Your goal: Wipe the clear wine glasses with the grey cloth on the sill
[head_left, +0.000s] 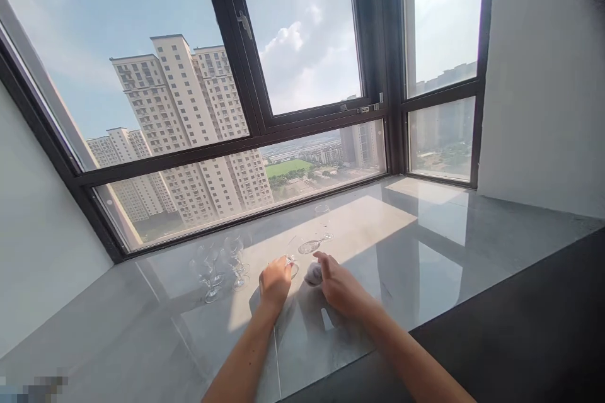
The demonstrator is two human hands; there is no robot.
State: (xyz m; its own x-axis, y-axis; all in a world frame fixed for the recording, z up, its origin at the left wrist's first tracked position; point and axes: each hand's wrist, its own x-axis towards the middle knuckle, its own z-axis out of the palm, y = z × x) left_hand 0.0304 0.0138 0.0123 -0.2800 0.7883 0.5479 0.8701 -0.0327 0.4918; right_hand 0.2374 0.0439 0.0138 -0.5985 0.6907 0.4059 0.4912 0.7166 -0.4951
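My left hand [274, 282] is closed on a clear stemmed glass [295, 268], which shows just past my thumb and fingers. My right hand [336, 284] is beside it, fingers curled round a bunched whitish-grey cloth [312, 274]. The cloth is close to the glass; whether they touch I cannot tell. Beyond my hands another stemmed glass [323, 224] stands upright on the sunlit part of the sill, its shadow on the surface. To the left of my left hand several more stemmed glasses [236, 259] stand in a group.
A wide grey, glossy stone sill [198, 340] carries everything, its front edge dropping to a dark face at lower right. Dark-framed windows [326, 170] rise behind, with a handle [244, 24] on one sash. White walls [539, 88] border both sides.
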